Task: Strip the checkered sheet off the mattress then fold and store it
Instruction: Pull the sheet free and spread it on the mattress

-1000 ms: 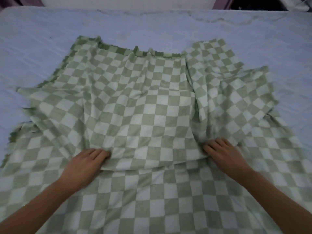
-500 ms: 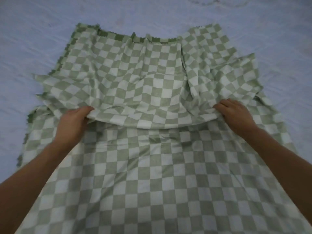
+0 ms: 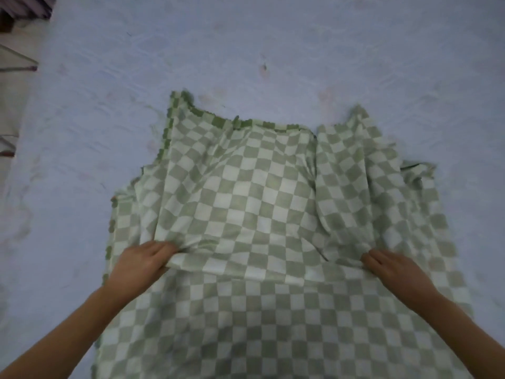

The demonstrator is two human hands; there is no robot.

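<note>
Two hands grip folded edge of green-and-white checkered fabric sheet (image 3: 259, 201).
Left hand (image 3: 142, 259), right hand (image 3: 390, 266) both clamped on it; uneven pull would likely skew layers, trap creases.

Green-and-white checkered sheet (image 3: 262, 209) lies rumpled, partly folded, on pale mattress (image 3: 191, 50).

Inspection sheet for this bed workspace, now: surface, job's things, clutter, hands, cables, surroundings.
Surface: mattress, pale, quilted, faintly stained, bare around the sheet.
Job's things: checkered sheet, green and white, lying on the mattress, a wrinkled upper layer doubled over the lower one.
Clutter: nothing seen.
Hands: left hand pinches the upper layer's near edge at the left; right hand grips the same edge at the right.
Cables: nothing seen.
Surroundings: floor past the mattress's left side; dark shape in the top left corner, too blurred to identify.
</note>
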